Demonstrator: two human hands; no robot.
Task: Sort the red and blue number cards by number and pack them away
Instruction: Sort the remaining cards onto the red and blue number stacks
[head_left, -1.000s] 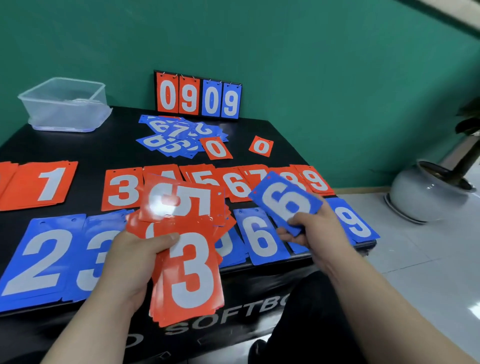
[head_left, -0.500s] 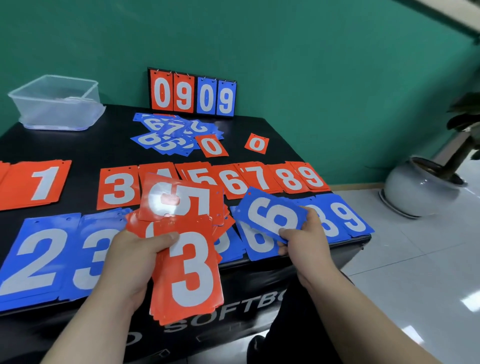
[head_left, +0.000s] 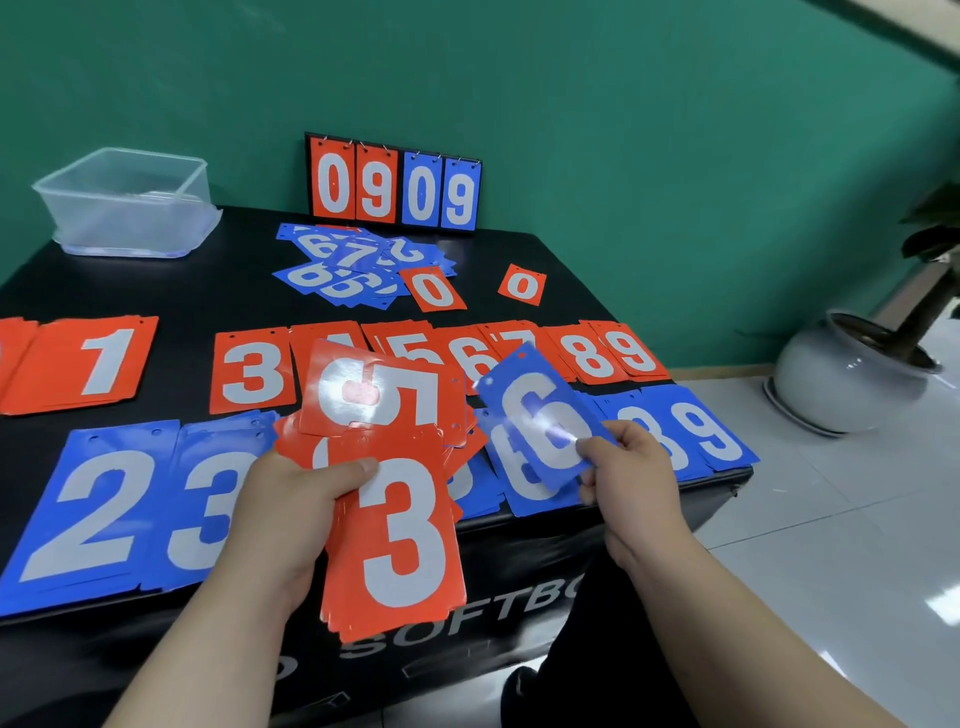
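A: where was the blue 6 card (head_left: 540, 410)?
B: right hand (head_left: 631, 467) pinched its lower corner, tilted above the blue 6 pile (head_left: 522, 486). White digit, glare on it. Left hand (head_left: 291, 509) gripped the red stack (head_left: 400, 540) w/ 3 on top.

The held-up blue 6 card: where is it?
The blue 6 card is right of centre in the head view, pinched by the right hand above the blue 6 pile, beside red cards in the left hand.
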